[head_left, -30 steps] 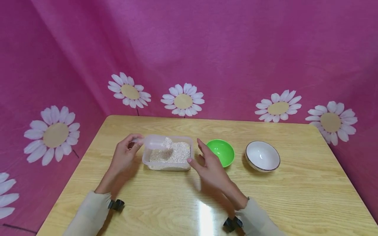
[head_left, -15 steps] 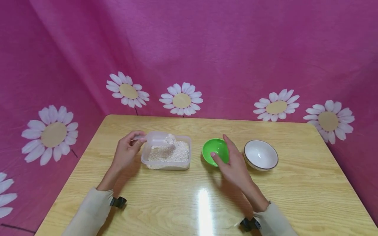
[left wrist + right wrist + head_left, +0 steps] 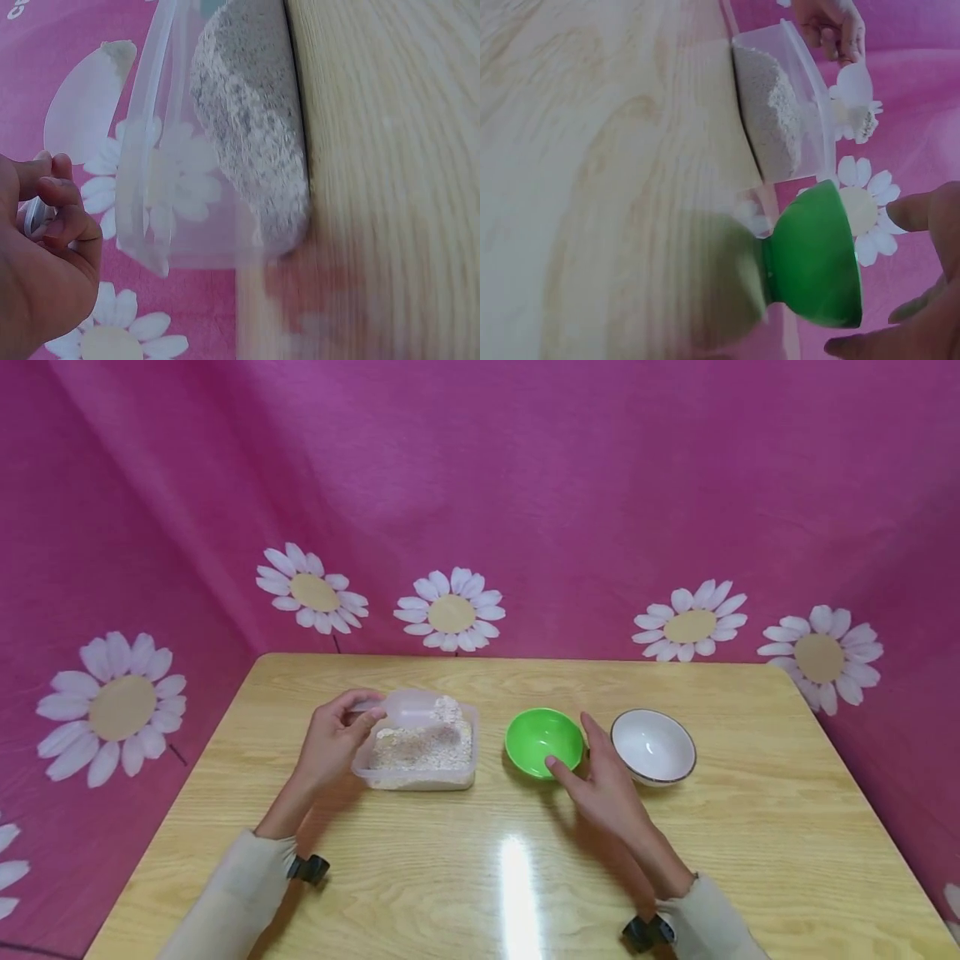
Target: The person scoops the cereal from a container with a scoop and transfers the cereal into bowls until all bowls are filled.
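Observation:
My left hand (image 3: 330, 745) pinches the handle of a translucent scoop (image 3: 408, 707) between thumb and fingers. Pale flakes like oats (image 3: 447, 709) sit at the scoop's front end. Below it stands a clear plastic container (image 3: 450, 783), partly filled with the same flakes (image 3: 431, 750); in the left wrist view the scoop (image 3: 79, 116) is raised above the container's rim. To the right, my right hand (image 3: 611, 795) is spread beside a green bowl (image 3: 534, 739), thumb at the near rim. The right wrist view shows its fingers (image 3: 911, 214) apart from the green bowl (image 3: 814, 262).
A white bowl (image 3: 651, 743) with a dark rim stands just right of my right hand. The wooden table (image 3: 420, 877) ends at a pink curtain (image 3: 525, 510) printed with white daisies, behind and along the left side.
My right hand has moved right, from the container's side to the green bowl's right side. My left hand has raised the loaded scoop slightly and shifted it right over the container.

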The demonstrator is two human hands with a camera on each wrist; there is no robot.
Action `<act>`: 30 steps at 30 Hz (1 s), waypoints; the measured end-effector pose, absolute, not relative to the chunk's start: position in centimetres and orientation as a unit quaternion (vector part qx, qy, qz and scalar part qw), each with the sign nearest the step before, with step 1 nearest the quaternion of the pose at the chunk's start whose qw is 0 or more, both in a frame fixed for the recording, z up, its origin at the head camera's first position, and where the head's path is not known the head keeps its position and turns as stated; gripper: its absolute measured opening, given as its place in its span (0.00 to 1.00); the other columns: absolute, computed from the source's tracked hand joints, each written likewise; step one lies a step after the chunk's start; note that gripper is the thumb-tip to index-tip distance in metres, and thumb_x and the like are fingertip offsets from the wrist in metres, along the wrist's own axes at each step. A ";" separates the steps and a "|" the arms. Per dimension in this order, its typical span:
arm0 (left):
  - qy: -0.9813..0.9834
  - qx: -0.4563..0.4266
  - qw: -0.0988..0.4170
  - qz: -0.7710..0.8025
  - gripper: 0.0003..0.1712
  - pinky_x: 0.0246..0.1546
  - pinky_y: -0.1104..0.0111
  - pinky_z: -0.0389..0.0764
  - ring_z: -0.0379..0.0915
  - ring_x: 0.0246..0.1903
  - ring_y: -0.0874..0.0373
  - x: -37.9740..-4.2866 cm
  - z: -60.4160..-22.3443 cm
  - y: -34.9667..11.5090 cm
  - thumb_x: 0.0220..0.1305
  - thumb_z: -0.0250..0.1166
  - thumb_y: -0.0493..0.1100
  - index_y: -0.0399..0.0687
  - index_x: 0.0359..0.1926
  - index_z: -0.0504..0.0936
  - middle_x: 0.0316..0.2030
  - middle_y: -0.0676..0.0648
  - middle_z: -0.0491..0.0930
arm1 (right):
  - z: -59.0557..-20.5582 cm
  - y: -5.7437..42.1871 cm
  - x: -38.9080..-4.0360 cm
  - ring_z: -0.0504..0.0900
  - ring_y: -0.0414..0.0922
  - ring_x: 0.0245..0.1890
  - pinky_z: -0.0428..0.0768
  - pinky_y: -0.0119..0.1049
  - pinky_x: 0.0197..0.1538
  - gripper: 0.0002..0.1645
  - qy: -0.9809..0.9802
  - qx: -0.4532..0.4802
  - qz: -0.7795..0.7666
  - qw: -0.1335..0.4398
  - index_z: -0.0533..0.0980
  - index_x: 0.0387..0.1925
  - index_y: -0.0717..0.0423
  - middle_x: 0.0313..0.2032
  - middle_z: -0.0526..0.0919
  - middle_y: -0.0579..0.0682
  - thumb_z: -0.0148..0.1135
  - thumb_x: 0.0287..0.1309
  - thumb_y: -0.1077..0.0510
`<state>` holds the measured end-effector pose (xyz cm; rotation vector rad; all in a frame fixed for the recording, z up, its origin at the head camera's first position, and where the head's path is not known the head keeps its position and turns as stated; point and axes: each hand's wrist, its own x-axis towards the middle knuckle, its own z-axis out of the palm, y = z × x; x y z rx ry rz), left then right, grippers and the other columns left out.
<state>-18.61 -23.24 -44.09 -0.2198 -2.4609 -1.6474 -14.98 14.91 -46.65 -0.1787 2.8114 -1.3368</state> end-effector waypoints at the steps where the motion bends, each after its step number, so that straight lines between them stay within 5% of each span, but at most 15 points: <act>1: -0.826 -0.076 0.083 -0.552 0.14 0.27 0.75 0.71 0.69 0.26 0.66 -18.7 -44.0 -23.1 0.76 0.67 0.38 0.33 0.56 0.85 0.29 0.46 0.79 | -46.8 14.9 -15.0 0.53 0.64 0.85 0.56 0.64 0.82 0.56 0.899 -0.057 -0.433 0.016 0.46 0.85 0.66 0.84 0.51 0.67 0.66 0.74 0.45; 10: -0.834 -0.093 0.063 -0.541 0.14 0.25 0.73 0.69 0.70 0.27 0.64 -19.5 -43.7 -20.7 0.76 0.67 0.38 0.35 0.57 0.85 0.39 0.34 0.85 | -47.4 15.2 -15.3 0.61 0.64 0.82 0.68 0.53 0.78 0.55 0.855 -0.055 -0.514 0.047 0.44 0.85 0.66 0.84 0.51 0.69 0.65 0.76 0.50; 15: -0.835 -0.102 0.049 -0.539 0.14 0.31 0.74 0.74 0.75 0.32 0.60 -20.1 -43.8 -18.9 0.76 0.68 0.38 0.37 0.57 0.85 0.42 0.36 0.87 | -47.7 15.5 -15.3 0.59 0.64 0.82 0.68 0.47 0.77 0.57 0.823 -0.054 -0.562 0.062 0.41 0.85 0.66 0.84 0.49 0.69 0.68 0.75 0.54; 22: -0.825 -0.110 0.029 -0.554 0.12 0.27 0.73 0.76 0.80 0.30 0.50 -20.5 -43.9 -16.7 0.76 0.68 0.39 0.40 0.56 0.86 0.33 0.36 0.85 | -48.5 16.0 -15.2 0.64 0.63 0.80 0.74 0.42 0.71 0.63 0.799 -0.058 -0.592 0.083 0.39 0.85 0.67 0.83 0.51 0.70 0.73 0.68 0.60; 30: -0.825 -0.117 0.009 -0.552 0.12 0.41 0.72 0.85 0.89 0.40 0.49 -20.8 -44.2 -15.1 0.77 0.67 0.38 0.41 0.56 0.86 0.39 0.39 0.91 | -49.1 16.5 -15.3 0.67 0.62 0.78 0.75 0.43 0.70 0.66 0.810 -0.062 -0.577 0.085 0.40 0.85 0.66 0.82 0.55 0.69 0.77 0.65 0.60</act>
